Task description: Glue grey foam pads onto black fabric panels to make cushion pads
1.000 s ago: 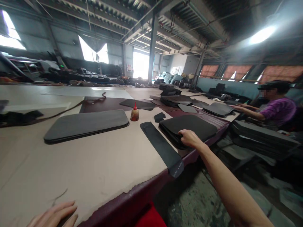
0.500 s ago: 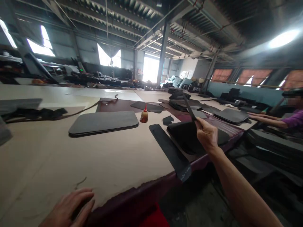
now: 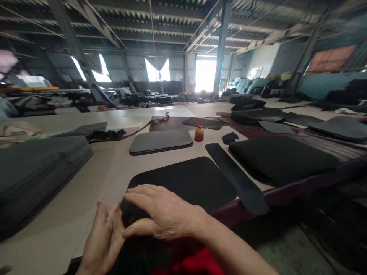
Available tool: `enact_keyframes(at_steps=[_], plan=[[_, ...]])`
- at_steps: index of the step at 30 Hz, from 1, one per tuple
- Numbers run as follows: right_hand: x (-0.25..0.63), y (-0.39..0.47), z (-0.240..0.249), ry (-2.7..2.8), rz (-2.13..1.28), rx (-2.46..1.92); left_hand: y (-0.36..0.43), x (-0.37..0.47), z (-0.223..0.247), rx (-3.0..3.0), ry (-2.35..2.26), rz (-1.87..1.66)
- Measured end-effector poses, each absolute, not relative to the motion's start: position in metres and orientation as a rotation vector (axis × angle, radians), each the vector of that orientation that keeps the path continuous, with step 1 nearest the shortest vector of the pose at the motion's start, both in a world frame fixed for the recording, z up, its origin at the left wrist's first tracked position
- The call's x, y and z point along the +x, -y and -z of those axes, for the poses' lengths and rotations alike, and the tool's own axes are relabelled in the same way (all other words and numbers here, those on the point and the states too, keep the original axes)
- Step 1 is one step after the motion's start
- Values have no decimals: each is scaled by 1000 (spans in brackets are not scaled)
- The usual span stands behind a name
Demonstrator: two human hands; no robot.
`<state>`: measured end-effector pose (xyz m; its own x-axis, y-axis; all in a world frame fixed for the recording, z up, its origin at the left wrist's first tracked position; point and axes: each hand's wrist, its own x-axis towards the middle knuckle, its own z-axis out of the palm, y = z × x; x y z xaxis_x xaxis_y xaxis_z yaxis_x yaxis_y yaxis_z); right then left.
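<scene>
Lying flat near the table's front edge, a black rounded panel (image 3: 183,183) was the piece under both hands. The right hand (image 3: 164,214) rested palm-down over the panel's near-left corner, fingers spread and lightly curled, thumb tucked under the edge (a pinch of sorts, though the underside was hidden). The left hand (image 3: 103,240) stood just beside it at about 8 o'clock, fingers straight and together, pressed against the same corner; whether it gripped anything could not be told.

Items about the panel, by clock direction from it:
- 12 o'clock: grey rounded panel (image 3: 161,141), flat, apart.
- 1 o'clock: small glue bottle with red cap (image 3: 199,133), upright.
- 2 o'clock: long black strip (image 3: 235,177), just beside the panel, its near end overhanging the table edge.
- 3 o'clock: stack of black panels (image 3: 279,158).
- 9 o'clock: tall grey stack (image 3: 34,172), well apart.

Progress, as judged: one panel had been laid down on the beige table (image 3: 94,191) and was being squared at its corner; the glue bottle stood untouched and the strip lay unattached, so any joining appeared not yet begun.
</scene>
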<state>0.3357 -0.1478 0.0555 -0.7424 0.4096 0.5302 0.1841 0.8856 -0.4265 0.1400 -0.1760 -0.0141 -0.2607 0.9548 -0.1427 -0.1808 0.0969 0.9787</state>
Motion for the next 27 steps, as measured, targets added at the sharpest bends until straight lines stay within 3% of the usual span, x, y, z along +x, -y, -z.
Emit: enact_keyframes(at_steps=[4,11,19,27], plan=[[390,144,-3,2092,-501,-877,175,127,18,516,-1310,-1402],[486,137,75,2152,-28,-1558,159,127,31,698,-1196,-1287],[444,112,66,2437,46,-1661,123,88,30,803,-1371,-1457],[405,118,71,2357,154,-1742,116,51,47,1000,-1672,-1410]])
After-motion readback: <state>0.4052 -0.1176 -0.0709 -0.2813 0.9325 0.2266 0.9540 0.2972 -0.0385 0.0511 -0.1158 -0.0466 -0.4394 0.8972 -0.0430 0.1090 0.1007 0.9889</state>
